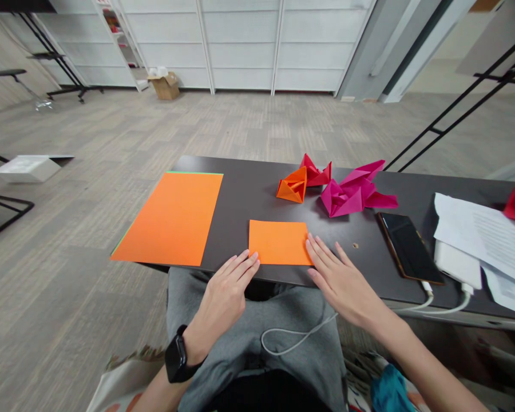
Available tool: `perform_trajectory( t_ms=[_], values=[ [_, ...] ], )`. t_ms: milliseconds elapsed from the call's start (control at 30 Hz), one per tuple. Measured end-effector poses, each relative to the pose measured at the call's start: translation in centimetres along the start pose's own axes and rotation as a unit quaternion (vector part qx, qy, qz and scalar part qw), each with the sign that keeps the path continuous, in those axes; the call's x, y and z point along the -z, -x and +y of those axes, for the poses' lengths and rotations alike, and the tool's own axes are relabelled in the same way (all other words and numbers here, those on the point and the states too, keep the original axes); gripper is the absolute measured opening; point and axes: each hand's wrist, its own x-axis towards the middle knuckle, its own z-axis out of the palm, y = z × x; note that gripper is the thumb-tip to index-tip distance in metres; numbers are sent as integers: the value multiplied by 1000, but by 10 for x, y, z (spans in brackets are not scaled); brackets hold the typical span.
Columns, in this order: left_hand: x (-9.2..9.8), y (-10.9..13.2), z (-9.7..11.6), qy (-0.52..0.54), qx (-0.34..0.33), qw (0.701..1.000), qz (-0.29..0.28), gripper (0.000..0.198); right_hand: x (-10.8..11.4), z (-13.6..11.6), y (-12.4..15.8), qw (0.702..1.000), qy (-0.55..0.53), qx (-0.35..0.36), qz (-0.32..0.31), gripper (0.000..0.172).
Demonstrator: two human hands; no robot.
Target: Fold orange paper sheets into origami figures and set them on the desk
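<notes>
A small orange sheet of paper (280,242), rectangular and perhaps folded, lies flat near the front edge of the dark table (240,189). On its lower left corner rest the fingertips of my left hand (229,286), fingers stretched out side by side. My right hand (339,277) lies flat with its fingertips on the paper's right edge, thumb held apart. Neither hand grips anything. Left of the small sheet is a larger stack of orange paper (171,220) with a green edge showing beneath.
Behind the small sheet stand folded paper shapes: orange (292,186), red (315,171) and magenta (354,191). To the right are a phone (409,247), a white power bank (457,264), cables and printed sheets (489,234). A cardboard box (165,86) sits on the floor.
</notes>
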Motion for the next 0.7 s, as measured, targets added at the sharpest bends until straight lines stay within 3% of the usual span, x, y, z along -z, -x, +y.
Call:
perform_trajectory(
  t_ms=[100,133,233,300,533,700],
  values=[
    [1,-1,1,6,1,1000,4,67,9,-20,-4,997,4,-34,66,65],
    [2,-1,1,7,1,1000,5,67,10,-31,-5,997,-5,-9,71,66],
    [2,-1,1,11,1,1000,9,65,5,-62,-6,995,-43,89,31,68],
    [1,0,1,11,1,1000,10,65,-3,-69,-3,994,-51,97,23,67],
    [1,2,0,-20,-3,1000,-6,66,-11,-25,18,999,-7,28,23,66],
    [7,7,-4,-68,-21,997,-22,70,-9,-18,22,999,-12,26,21,68]
  ],
)
